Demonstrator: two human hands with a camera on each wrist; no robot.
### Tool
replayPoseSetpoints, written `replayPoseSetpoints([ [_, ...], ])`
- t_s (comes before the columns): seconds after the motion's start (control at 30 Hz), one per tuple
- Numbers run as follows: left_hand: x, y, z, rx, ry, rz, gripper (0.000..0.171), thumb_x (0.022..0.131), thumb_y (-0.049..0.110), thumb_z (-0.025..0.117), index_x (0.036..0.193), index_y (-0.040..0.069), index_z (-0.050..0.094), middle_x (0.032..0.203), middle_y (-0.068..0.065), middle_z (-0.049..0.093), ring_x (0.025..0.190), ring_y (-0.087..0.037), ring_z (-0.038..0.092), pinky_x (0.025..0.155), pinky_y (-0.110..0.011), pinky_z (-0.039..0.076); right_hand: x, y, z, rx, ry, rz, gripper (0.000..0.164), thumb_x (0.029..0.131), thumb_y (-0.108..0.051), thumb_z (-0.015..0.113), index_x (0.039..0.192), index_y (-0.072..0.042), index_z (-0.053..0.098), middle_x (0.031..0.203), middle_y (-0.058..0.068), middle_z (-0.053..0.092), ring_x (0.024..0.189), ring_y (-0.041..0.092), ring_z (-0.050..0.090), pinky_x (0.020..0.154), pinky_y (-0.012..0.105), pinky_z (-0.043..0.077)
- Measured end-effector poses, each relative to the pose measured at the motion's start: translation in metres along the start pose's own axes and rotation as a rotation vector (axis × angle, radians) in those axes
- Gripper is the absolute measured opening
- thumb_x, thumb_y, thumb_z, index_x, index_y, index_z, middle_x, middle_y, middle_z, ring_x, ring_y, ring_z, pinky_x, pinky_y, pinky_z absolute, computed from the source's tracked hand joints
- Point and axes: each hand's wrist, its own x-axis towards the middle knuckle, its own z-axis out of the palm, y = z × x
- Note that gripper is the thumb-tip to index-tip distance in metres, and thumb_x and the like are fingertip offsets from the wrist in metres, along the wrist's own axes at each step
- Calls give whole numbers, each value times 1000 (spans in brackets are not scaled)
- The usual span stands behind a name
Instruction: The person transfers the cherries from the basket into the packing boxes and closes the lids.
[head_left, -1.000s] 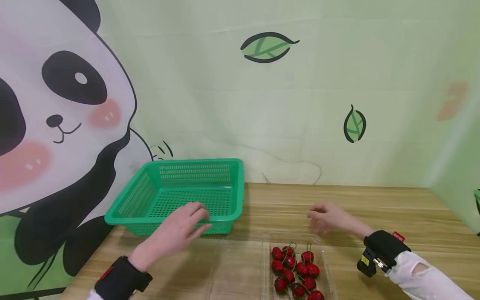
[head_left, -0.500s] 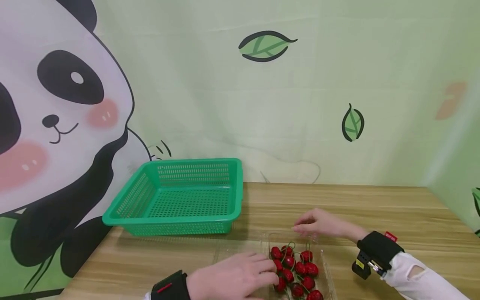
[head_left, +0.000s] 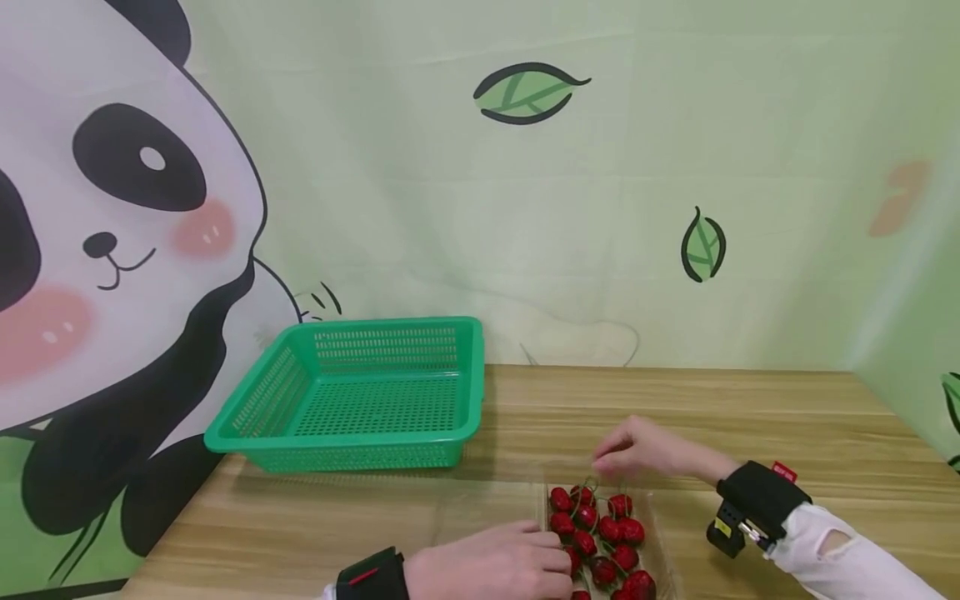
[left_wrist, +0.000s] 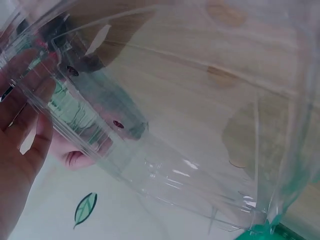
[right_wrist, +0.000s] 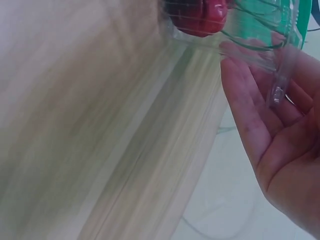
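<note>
A clear plastic box (head_left: 662,542) of red cherries (head_left: 632,531) with green stems lies at the front of the table, its clear lid (head_left: 487,503) spread out to the left. My left hand (head_left: 495,567) grips the edge between box and lid, its fingers bent over the cherry side. Through the clear plastic (left_wrist: 195,125) in the left wrist view, the fingers show at the left edge. At the far right corner, my right hand (head_left: 648,450) pinches the box's rim. The right wrist view has this hand's fingers (right_wrist: 245,100) around the rim, near a cherry (right_wrist: 200,17).
A green plastic basket (head_left: 375,457) with slotted sides stands at the back left, nothing lying in it. Behind the wooden table (head_left: 750,417) hangs a pale green cloth (head_left: 600,167) printed with a panda and leaves.
My left hand has come down from beside the basket to the box's left edge. My right hand has moved left onto the far corner. The box has shifted slightly to the right.
</note>
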Motion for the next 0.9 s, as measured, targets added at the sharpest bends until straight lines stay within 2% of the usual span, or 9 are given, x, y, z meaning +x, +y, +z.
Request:
replayPoseSetpoints([
  [0.13, 12, -3, 0, 13, -13, 16, 21, 108, 36, 52, 111, 26, 71, 110, 15, 67, 106, 0, 56, 84, -9, 28, -7, 5, -6, 10, 4, 10, 23, 102, -10, 64, 105, 9, 76, 95, 20, 78, 80, 5, 70, 68, 27, 58],
  [0.3, 28, -11, 3, -2, -43, 19, 21, 106, 36, 57, 115, 24, 72, 112, 13, 68, 105, 0, 56, 86, -10, 32, -19, 14, -14, 5, 27, 56, 21, 102, -10, 64, 101, 6, 76, 89, 17, 78, 77, 1, 67, 65, 26, 55],
  [0.43, 35, -18, 8, -24, -5, 15, 18, 104, 35, 62, 111, 22, 73, 109, 10, 69, 100, -2, 58, 86, -11, 33, -27, 21, -20, 13, 51, 104, 23, 102, -14, 64, 103, 7, 75, 90, 14, 78, 79, 2, 67, 67, 26, 56],
  [0.57, 35, -20, 12, 42, 66, 12, 19, 102, 40, 65, 107, 23, 73, 104, 11, 69, 100, -3, 60, 92, -17, 36, -36, 25, -25, 16, 73, 130, 23, 102, -14, 64, 105, 6, 74, 90, 11, 77, 79, 3, 67, 66, 26, 56],
  [0.77, 41, -15, 14, 169, 141, 17, 20, 103, 43, 62, 103, 26, 73, 98, 15, 69, 99, -1, 64, 100, -22, 41, -45, 28, -28, 5, 105, 164, 22, 103, -12, 63, 100, 7, 73, 86, 11, 76, 76, 8, 68, 62, 28, 56],
  [0.83, 42, -16, 13, 194, 147, 1, 18, 102, 42, 64, 101, 26, 74, 97, 15, 70, 98, 0, 64, 100, -21, 42, -47, 27, -29, 2, 113, 187, 21, 103, -12, 62, 98, 7, 71, 86, 10, 75, 76, 10, 68, 61, 29, 56],
  [0.9, 43, -19, 10, 219, 121, -28, 15, 101, 39, 67, 100, 26, 74, 99, 16, 71, 100, 1, 65, 101, -20, 45, -49, 26, -30, -8, 123, 207, 21, 103, -11, 61, 96, 6, 70, 85, 9, 74, 74, 11, 67, 61, 29, 57],
])
